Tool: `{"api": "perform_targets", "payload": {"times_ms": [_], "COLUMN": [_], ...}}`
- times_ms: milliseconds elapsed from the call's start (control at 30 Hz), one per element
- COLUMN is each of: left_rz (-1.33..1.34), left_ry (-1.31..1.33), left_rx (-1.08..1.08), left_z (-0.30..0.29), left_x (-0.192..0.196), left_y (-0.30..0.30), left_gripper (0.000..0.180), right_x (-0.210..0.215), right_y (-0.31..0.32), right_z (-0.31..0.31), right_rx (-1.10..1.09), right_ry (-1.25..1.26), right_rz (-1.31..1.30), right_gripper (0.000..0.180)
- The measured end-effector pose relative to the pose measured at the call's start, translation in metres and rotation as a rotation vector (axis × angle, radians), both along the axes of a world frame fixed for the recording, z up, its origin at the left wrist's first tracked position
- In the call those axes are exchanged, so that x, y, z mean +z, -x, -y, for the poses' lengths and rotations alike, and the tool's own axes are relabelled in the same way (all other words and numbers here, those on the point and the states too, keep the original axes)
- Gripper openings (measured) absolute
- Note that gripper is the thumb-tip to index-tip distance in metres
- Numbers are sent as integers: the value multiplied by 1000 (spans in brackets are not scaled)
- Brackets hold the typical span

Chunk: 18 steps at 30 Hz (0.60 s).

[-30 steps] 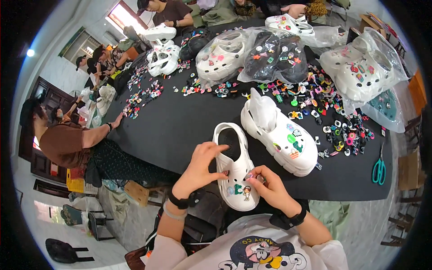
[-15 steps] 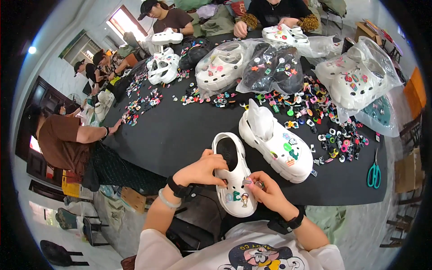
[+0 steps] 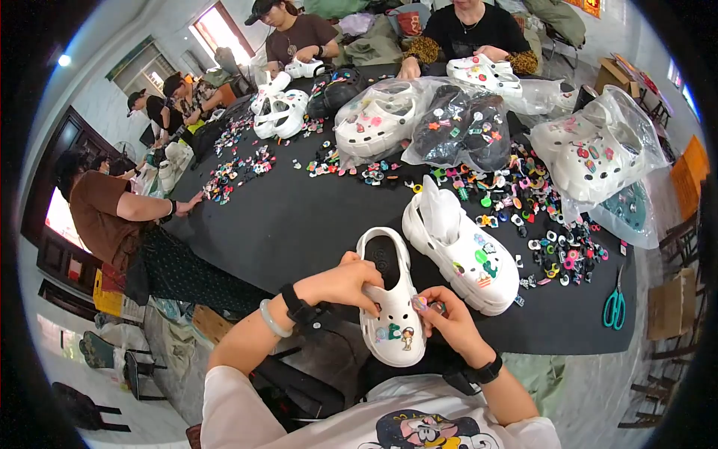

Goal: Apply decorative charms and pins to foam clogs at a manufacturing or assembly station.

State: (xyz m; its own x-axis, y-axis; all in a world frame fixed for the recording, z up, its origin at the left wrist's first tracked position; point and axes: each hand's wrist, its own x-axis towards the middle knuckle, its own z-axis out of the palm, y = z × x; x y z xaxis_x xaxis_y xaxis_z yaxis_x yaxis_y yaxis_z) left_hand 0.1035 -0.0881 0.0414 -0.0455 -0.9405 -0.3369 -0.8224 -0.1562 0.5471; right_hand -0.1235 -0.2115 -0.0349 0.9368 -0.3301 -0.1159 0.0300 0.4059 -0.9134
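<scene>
A white clog [image 3: 390, 349] with several small charms on its toe is tilted toward me at the table's near edge. My left hand [image 3: 345, 286] grips its side at the foot opening, thumb on the upper. Beside the clog's other side, my right hand [image 3: 455, 323] is closed, pinching a small colourful shoe charm [image 3: 421, 304] near the holes; its exact shape is too small to make out. Just beyond stands a second white clog [image 3: 467, 254], with white stuffing [image 3: 439, 213] in its opening and several charms on its front.
Loose charms [image 3: 557, 243] lie in heaps across the black table [image 3: 299, 224]. Teal-handled scissors [image 3: 614, 308] rest near its right end. Bagged white clogs [image 3: 591, 153] and bagged black clogs [image 3: 460, 127] stand farther back. Other people sit across the table, and a person [image 3: 112, 217] stands at the left.
The view has shifted a little, so the table sits lower. Both my hands keep nearly the same hold, with the right hand's charm still beside the clog's upper.
</scene>
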Motion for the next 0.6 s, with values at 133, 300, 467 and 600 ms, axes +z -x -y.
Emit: {"api": "perform_targets", "payload": {"times_ms": [133,300,467,600], "left_rz": [-61,-60,-39,-212], "left_ry": [203,258,77,26], "left_rx": [-36,274,236,360], "left_z": [-5,8,15,15], "left_x": [9,4,-3,-6], "left_y": [1,21,41,44], "left_gripper": [37,25,47,57], "right_x": [1,-2,-6,-6], "right_y": [1,0,-5,-5], "right_z": [0,-2,-2,-1], "right_rx": [0,-53,-119,-140], "right_ry": [55,188,319,414], "right_rz": [22,12,116,91], "right_gripper": [20,20,20,22]}}
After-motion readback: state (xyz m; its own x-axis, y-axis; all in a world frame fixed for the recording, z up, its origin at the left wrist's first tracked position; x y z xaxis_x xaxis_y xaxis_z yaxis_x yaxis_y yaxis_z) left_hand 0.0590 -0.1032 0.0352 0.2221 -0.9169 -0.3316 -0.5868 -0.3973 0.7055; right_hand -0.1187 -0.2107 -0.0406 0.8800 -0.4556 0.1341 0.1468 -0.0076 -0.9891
